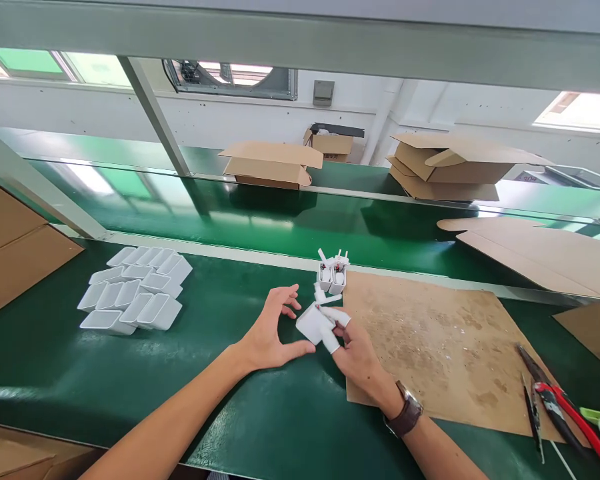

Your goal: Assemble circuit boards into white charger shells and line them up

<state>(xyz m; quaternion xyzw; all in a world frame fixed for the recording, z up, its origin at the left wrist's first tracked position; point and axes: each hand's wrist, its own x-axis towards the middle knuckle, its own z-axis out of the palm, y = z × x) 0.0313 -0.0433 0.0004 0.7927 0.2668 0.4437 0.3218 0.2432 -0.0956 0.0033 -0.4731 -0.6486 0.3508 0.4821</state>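
Note:
My right hand (353, 347), with white covers on its fingertips and a watch on the wrist, holds a white box-shaped part (313, 323) between thumb and fingers. Small white pieces stick out at the part's top end. Just left of it, my left hand (275, 330) has its fingers apart, with the thumb tip close to the part's lower edge. Two filled white housings (333, 277) stand upright beyond the hands, small parts protruding from their tops. On the left of the green surface, several white empty cases (135, 290) lie grouped together.
A stained cardboard sheet (430, 347) lies to the right, bearing red-handled pliers (555, 393) and tweezers (533, 417). Cardboard boxes (275, 163) stand across the green belt (260, 223). An open carton (20, 250) is at far left, and a metal post (155, 120) rises behind.

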